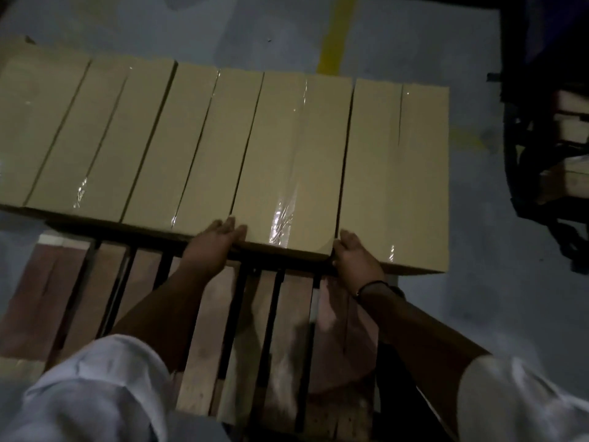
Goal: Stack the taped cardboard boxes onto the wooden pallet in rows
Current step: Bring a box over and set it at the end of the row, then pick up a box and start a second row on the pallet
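Note:
A row of several tan cardboard boxes sealed with clear tape lies side by side across the far part of the wooden pallet (pixel 210 330). My left hand (pixel 212 247) presses with straight fingers against the near left corner of the second box from the right (pixel 293 161). My right hand (pixel 357 260) rests at that box's near right corner, in the gap beside the rightmost box (pixel 395 173), its fingertips hidden. The rightmost box overhangs the pallet's right edge.
The near slats of the pallet lie bare, with dark gaps between them. A yellow line (pixel 334 33) runs over the grey floor behind the boxes. A dark metal cart (pixel 548 148) holding more boxes stands at the right.

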Motion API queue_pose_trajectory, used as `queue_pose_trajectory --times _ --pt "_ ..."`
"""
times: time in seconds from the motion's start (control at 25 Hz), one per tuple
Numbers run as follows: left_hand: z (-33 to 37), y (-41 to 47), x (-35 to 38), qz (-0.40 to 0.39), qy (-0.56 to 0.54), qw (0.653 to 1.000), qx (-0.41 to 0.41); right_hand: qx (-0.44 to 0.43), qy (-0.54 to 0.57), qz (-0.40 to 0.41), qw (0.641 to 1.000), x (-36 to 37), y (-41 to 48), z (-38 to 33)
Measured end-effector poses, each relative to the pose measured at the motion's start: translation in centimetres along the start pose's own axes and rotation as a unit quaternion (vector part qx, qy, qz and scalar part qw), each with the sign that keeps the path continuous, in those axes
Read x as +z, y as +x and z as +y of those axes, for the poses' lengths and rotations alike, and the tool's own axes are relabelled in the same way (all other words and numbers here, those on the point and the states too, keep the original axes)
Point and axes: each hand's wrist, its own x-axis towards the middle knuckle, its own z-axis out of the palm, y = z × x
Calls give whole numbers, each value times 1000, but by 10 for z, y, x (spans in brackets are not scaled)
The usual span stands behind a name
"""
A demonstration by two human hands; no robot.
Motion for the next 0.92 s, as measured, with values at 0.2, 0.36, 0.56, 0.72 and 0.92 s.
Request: queue_pose_trajectory --times 0.2,0.36,0.56,0.72,0.92 --pt "-35 1 40 145 -20 987 61 35 -12 127 991 29 1 -17" --pt "-45 5 29 134 12 987 91 70 -27 127 989 27 8 -22" --pt "-16 -45 6 139 -31 984 102 38 6 172 984 26 -59 -83" --pt "26 -134 0 195 -34 969 151 36 22 175 984 25 -152 -142" --pt "72 -237 -35 176 -105 971 123 66 58 211 973 -17 -248 -178"
